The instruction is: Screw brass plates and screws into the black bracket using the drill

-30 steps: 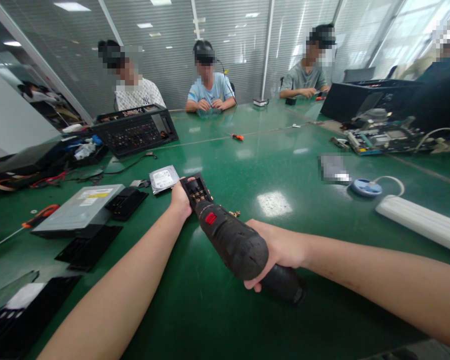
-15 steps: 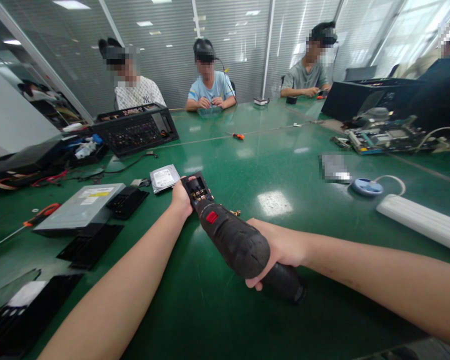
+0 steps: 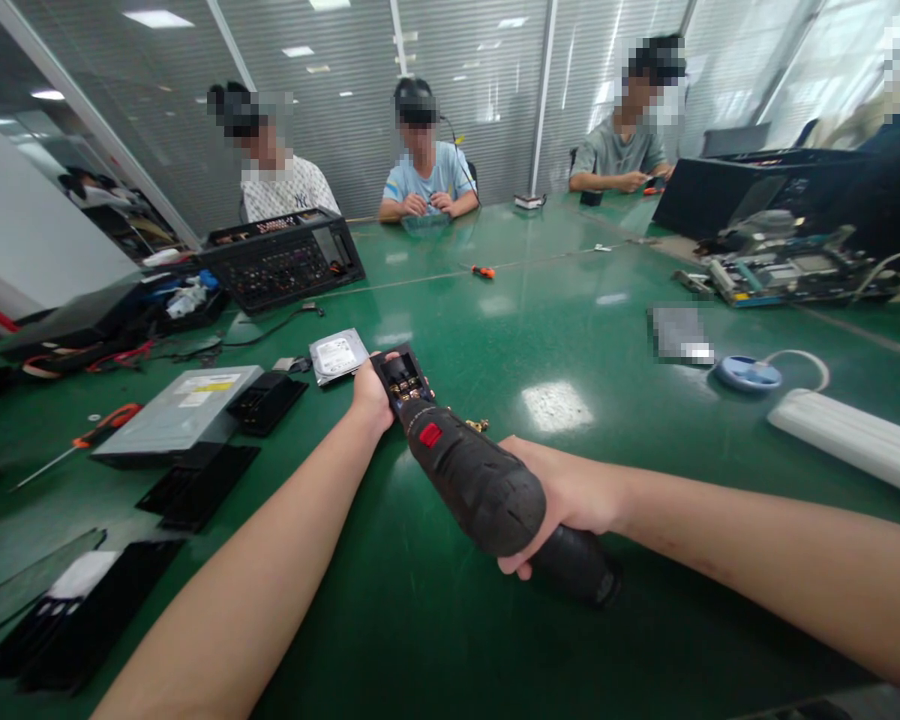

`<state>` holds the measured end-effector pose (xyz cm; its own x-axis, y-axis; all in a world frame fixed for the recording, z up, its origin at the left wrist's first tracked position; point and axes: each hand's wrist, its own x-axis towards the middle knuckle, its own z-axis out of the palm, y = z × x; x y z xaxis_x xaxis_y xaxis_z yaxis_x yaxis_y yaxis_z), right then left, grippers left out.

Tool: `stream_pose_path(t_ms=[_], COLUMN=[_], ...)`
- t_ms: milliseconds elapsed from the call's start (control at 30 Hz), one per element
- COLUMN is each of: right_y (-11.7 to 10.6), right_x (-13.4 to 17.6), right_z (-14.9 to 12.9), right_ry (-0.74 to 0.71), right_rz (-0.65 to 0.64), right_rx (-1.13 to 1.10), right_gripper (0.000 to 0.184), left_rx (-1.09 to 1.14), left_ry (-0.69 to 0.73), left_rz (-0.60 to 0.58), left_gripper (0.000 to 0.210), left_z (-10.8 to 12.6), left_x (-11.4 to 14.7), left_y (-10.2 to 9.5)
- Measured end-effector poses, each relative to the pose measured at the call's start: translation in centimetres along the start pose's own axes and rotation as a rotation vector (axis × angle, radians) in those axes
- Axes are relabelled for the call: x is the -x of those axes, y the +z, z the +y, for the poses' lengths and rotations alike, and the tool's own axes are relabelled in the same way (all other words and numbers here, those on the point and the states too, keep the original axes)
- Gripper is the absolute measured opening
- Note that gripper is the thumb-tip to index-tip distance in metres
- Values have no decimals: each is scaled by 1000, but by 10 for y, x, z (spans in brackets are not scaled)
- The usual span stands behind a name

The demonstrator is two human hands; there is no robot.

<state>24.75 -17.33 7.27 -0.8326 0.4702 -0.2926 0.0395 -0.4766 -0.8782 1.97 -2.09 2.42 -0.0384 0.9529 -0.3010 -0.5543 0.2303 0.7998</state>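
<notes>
My right hand (image 3: 562, 490) is wrapped round the grip of a black cordless drill (image 3: 472, 480) with a red switch on its top. The drill points away from me, and its nose meets a small black open-topped part (image 3: 397, 370) with brass-coloured bits inside. My left hand (image 3: 373, 398) grips that part by its left side. The drill's body hides the bit's tip. Just beyond my left hand lies a silver hard drive (image 3: 337, 356). A few small brass-coloured pieces (image 3: 478, 425) rest on the table right of the drill's nose.
On the green table (image 3: 435, 620), an optical drive (image 3: 180, 405), black panels (image 3: 202, 485) and a screwdriver (image 3: 82, 445) lie left. A computer case (image 3: 285, 262) stands farther back. At right are a white power strip (image 3: 855, 440) and circuit boards (image 3: 780, 265). Several people sit around.
The whole scene has shifted slightly rightward in view. Part of another person's hand now shows at the left edge. My grips and the drill's place against the black part look the same.
</notes>
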Motion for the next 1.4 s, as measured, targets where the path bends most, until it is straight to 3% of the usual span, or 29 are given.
stream_pose_path(t_ms=[1400], right_y=[0], right_x=[-2], right_z=[3], right_ry=[-5], right_rz=[0], right_rx=[7], right_gripper=[34], left_rx=[-21], left_ry=[4], left_rz=[-10], left_gripper=[45], left_z=[-1], left_x=[1], left_y=[1])
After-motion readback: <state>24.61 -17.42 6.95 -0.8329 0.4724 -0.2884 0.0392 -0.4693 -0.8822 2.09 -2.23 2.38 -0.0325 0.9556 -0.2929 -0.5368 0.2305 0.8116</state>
